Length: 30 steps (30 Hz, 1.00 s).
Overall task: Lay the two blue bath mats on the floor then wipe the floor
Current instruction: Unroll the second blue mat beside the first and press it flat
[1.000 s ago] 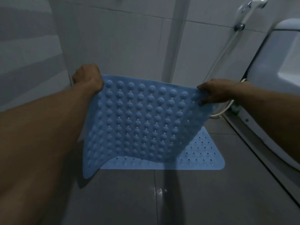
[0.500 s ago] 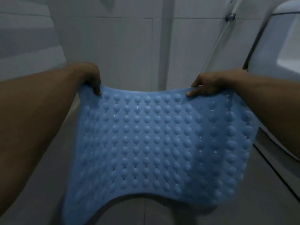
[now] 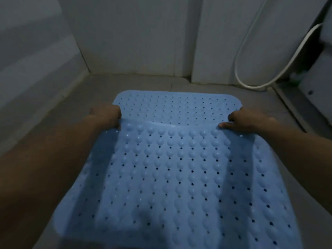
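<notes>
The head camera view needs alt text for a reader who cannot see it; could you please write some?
Two hands, left hand and right hand, grip the far edge of a bumpy blue bath mat low over a grey tiled floor. A second blue mat lies flat just beyond it, near the tiled wall, with a white hose looping at right.

White hose (image 3: pixel 265 56) loops down the tiled wall (image 3: pixel 136 33) at right — a white fixture (image 3: pixel 321 83) beside it

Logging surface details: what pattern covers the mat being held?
Rows of raised round bumps with small holes between, on the light blue held mat; head view.
</notes>
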### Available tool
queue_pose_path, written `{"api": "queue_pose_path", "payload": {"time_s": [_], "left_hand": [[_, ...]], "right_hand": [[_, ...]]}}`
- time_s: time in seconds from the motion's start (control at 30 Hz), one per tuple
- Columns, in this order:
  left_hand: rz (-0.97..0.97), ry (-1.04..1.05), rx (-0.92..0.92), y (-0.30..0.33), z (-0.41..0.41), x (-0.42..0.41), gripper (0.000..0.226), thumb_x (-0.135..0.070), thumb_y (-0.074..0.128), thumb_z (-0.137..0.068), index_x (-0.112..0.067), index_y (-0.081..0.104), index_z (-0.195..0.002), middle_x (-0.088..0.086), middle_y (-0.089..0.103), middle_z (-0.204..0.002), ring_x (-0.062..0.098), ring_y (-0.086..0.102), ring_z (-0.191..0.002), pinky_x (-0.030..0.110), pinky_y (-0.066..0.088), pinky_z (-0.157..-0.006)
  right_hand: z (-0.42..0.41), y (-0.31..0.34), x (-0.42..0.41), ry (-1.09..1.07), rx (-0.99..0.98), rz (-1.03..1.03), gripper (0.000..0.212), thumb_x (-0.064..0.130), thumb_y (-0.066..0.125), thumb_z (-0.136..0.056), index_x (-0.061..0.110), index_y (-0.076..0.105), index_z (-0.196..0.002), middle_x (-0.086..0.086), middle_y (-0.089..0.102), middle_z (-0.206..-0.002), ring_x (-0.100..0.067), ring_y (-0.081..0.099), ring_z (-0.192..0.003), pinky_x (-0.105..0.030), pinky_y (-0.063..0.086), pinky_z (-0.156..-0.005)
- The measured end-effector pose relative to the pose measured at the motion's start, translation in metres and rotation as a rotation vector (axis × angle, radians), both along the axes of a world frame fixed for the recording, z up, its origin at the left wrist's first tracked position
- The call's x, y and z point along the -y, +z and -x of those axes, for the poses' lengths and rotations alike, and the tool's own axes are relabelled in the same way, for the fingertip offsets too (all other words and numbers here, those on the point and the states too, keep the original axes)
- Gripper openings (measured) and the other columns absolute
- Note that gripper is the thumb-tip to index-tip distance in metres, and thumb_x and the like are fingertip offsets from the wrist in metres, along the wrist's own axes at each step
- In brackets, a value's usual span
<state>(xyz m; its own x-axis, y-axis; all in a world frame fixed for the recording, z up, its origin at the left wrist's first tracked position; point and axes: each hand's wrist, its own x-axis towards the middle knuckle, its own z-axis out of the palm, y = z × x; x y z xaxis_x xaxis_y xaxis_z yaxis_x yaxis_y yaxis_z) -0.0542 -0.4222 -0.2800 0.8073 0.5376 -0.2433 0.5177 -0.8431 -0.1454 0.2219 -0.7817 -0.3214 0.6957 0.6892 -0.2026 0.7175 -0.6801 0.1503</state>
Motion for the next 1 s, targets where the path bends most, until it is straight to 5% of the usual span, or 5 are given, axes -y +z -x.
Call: {"api": "queue_pose_path", "payload": {"time_s": [0.2,0.37,0.47,0.57,1.0], "left_hand": [[-0.318,-0.107,0.025,-0.084,-0.008,0.004,0.047,-0.029,0.055,-0.095,-0.017,0.045,-0.14,0.018,0.049,-0.137,0.036,0.041,-0.13,0.047,0.031,-0.108],[0.041,-0.112,0.228,-0.147,-0.031,0.04,0.07,-0.066,0.017,-0.095,-0.032,0.004,-0.155,0.008,0.0,-0.164,0.03,0.0,-0.15,0.052,-0.006,-0.119],[0.141,-0.072,0.271,-0.191,-0.033,0.065,0.067,-0.07,-0.002,-0.091,-0.042,-0.011,-0.151,-0.006,-0.015,-0.163,0.02,-0.014,-0.15,0.052,-0.016,-0.117],[0.104,-0.047,0.307,-0.211,-0.03,0.065,0.063,-0.07,-0.006,-0.091,-0.046,-0.016,-0.148,-0.011,-0.014,-0.162,0.015,-0.015,-0.149,0.049,-0.02,-0.116],[0.134,-0.043,0.312,-0.204,0.007,0.086,0.069,-0.069,-0.008,-0.09,-0.041,-0.007,-0.153,-0.008,-0.012,-0.163,0.017,-0.014,-0.15,0.051,-0.014,-0.118]], "right_hand": [[0.001,-0.079,0.009,-0.052,0.119,0.055,0.049,0.063,0.039,-0.095,0.026,0.054,-0.122,-0.011,0.058,-0.125,-0.031,0.056,-0.111,-0.045,0.037,-0.1],[0.048,-0.115,-0.011,0.049,0.074,-0.43,0.047,0.045,0.043,-0.094,0.024,0.054,-0.134,-0.013,0.052,-0.137,-0.034,0.051,-0.125,-0.052,0.033,-0.109],[0.079,-0.14,-0.03,-0.029,-0.073,-0.401,0.055,0.057,0.022,-0.098,0.04,0.028,-0.151,-0.002,0.024,-0.162,-0.025,0.019,-0.15,-0.056,0.0,-0.121],[0.083,-0.158,-0.035,-0.105,-0.097,-0.38,0.064,0.068,0.004,-0.095,0.047,0.008,-0.154,0.006,0.005,-0.167,-0.02,-0.001,-0.154,-0.055,-0.016,-0.118],[0.117,-0.158,-0.017,-0.068,-0.079,-0.33,0.066,0.07,-0.001,-0.094,0.044,-0.003,-0.155,0.005,-0.007,-0.166,-0.02,-0.012,-0.153,-0.056,-0.015,-0.118]]}}
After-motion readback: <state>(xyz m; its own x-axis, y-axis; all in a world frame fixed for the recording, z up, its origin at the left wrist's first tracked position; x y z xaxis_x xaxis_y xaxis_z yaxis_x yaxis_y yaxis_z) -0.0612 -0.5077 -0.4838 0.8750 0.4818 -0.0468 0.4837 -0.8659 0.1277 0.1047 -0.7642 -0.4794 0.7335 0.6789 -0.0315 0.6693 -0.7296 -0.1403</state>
